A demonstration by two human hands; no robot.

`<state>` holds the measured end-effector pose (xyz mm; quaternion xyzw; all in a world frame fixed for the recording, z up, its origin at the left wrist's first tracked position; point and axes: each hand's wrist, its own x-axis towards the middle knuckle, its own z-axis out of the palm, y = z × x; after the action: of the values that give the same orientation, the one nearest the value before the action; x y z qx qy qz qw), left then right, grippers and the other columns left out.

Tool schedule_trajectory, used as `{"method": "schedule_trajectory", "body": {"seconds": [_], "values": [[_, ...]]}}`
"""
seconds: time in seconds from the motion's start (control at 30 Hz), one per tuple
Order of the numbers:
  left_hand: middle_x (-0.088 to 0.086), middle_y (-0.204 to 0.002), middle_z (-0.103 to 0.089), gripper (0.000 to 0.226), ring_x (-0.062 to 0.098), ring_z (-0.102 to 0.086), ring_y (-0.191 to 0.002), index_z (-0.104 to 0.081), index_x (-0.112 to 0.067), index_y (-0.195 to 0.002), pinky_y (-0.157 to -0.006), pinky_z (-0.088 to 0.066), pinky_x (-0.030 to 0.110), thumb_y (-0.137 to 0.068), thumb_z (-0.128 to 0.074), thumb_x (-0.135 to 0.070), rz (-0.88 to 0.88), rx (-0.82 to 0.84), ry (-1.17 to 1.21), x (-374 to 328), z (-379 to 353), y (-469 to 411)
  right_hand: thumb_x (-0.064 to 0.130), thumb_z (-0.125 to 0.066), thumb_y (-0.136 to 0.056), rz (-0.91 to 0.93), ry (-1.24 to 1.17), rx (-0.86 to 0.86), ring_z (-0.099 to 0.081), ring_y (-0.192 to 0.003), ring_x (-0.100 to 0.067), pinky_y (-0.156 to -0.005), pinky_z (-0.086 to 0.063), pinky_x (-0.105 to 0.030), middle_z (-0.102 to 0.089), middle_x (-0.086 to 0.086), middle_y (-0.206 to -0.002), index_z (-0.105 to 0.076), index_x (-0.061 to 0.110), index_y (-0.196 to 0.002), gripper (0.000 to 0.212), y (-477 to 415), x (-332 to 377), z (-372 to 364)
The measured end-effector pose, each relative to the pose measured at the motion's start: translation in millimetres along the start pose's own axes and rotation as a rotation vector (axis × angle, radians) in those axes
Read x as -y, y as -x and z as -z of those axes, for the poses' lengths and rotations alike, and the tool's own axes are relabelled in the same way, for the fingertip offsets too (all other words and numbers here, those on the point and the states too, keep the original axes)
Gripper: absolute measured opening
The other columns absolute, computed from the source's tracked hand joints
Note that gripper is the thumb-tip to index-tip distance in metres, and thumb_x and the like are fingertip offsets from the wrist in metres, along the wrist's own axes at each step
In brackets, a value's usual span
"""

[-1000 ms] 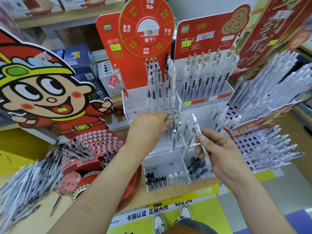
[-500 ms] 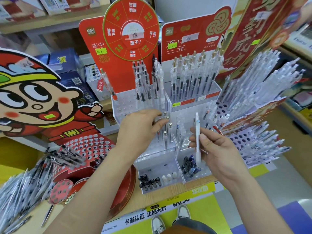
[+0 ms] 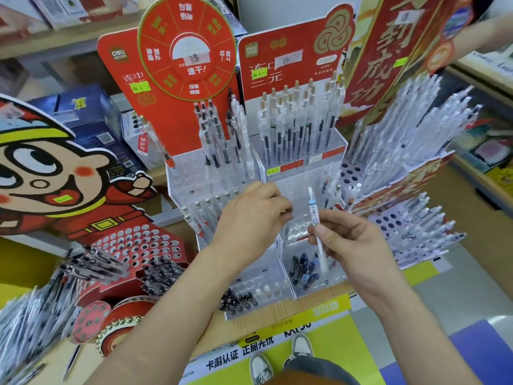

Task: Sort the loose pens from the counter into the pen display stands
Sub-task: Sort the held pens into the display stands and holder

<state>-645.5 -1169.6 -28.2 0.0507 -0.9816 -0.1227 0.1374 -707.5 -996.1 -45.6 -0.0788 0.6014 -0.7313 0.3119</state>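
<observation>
The clear pen stand [image 3: 191,176] is big, with rows of little holes and see-through pens standing in it. In front of it, the right hand [image 3: 352,245] pinches a thin white pen [image 3: 313,209] with a blue ring between thumb and fingers. The pen stands straight up and pokes out above and below the pinch. The left hand [image 3: 249,218] is curled just beside it, and I cannot tell if it holds anything.
</observation>
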Motion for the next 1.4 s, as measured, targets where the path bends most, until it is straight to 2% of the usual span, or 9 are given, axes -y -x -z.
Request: {"method": "schedule_trajectory", "body": {"seconds": [0.1,0.2,0.47,0.6,0.73,0.83,0.97,1.13,1.4], "values": [[-0.014,-0.088,-0.059,0.024,0.01,-0.051,-0.085,-0.07,-0.023,-0.109,-0.075,-0.045,0.029,-0.091,-0.061,-0.036,0.118,-0.008,0.189,-8,9,-2,0.01,-0.072,-0.075,0.019,0.062,-0.005,-0.071,-0.076,-0.016,-0.064,-0.052,-0.018,-0.075,-0.003,-0.083,-0.071,0.014,-0.097,0.023,2,1,6],[-0.019,-0.086,-0.064,0.032,0.011,-0.054,-0.066,-0.067,-0.025,-0.117,-0.063,-0.045,0.022,-0.087,-0.065,-0.036,0.239,-0.031,0.641,-30,23,-1,0.012,-0.075,-0.073,0.066,0.169,0.033,-0.07,-0.085,-0.019,-0.076,-0.055,-0.025,-0.075,-0.004,-0.089,-0.072,0.014,-0.097,0.024,7,3,13],[-0.011,-0.074,-0.071,0.016,0.0,-0.063,-0.068,-0.073,-0.015,-0.089,-0.065,-0.049,0.015,-0.077,-0.077,-0.007,0.242,0.173,0.984,-71,13,-3,0.008,-0.075,-0.07,0.13,0.186,0.052,-0.07,-0.084,-0.018,-0.075,-0.055,-0.023,-0.075,-0.008,-0.089,-0.072,0.008,-0.095,0.025,30,4,50],[0.0,-0.071,-0.067,0.012,0.013,-0.061,-0.059,-0.074,-0.016,-0.081,-0.058,-0.051,0.025,-0.071,-0.081,-0.015,0.166,-0.046,0.877,-104,-1,-3,0.018,-0.074,-0.067,0.145,0.255,0.046,-0.069,-0.08,-0.011,-0.069,-0.053,-0.022,-0.076,0.003,-0.083,-0.076,0.023,-0.085,0.019,26,21,85],[-0.01,-0.065,-0.063,0.015,0.001,-0.053,-0.055,-0.073,-0.019,-0.08,-0.054,-0.049,0.021,-0.07,-0.081,-0.027,0.188,-0.202,0.774,-131,-34,-14,0.007,-0.072,-0.085,0.283,0.606,-0.057,-0.066,-0.079,-0.006,-0.066,-0.052,-0.019,-0.073,0.014,-0.082,-0.073,0.037,-0.08,0.031,-1,35,149],[-0.011,-0.07,-0.062,0.019,0.006,-0.054,-0.058,-0.065,-0.026,-0.087,-0.057,-0.05,0.028,-0.075,-0.079,-0.03,0.25,-0.164,0.711,-152,-68,-21,0.005,-0.07,-0.086,0.362,0.941,-0.052,-0.061,-0.081,-0.006,-0.063,-0.044,-0.015,-0.069,0.013,-0.085,-0.07,0.03,-0.088,0.025,-17,36,192],[-0.009,-0.072,-0.066,0.021,0.017,-0.063,-0.065,-0.063,-0.029,-0.09,-0.063,-0.052,0.038,-0.078,-0.078,-0.02,0.394,-0.133,0.743,-166,-109,-23,0.012,-0.077,-0.081,0.48,1.288,0.068,-0.059,-0.091,-0.027,-0.077,-0.045,-0.037,-0.07,0.002,-0.095,-0.075,0.019,-0.097,0.018,-29,18,220],[-0.01,-0.075,-0.069,0.022,0.012,-0.066,-0.067,-0.065,-0.03,-0.092,-0.067,-0.053,0.039,-0.078,-0.077,-0.019,0.505,-0.154,0.768,-173,-139,-22,0.022,-0.079,-0.074,0.6,1.346,0.164,-0.059,-0.084,-0.033,-0.065,-0.053,-0.051,-0.068,0.001,-0.09,-0.076,0.02,-0.095,0.021,-38,-5,240],[-0.005,-0.069,-0.067,0.01,0.018,-0.061,-0.063,-0.07,-0.016,-0.081,-0.061,-0.051,0.038,-0.08,-0.075,-0.025,0.488,-0.12,0.688,-178,-158,-29,0.021,-0.082,-0.076,0.66,1.322,0.212,-0.056,-0.086,-0.03,-0.07,-0.051,-0.048,-0.066,0.002,-0.089,-0.076,0.021,-0.091,0.016,-46,-14,251]]}}
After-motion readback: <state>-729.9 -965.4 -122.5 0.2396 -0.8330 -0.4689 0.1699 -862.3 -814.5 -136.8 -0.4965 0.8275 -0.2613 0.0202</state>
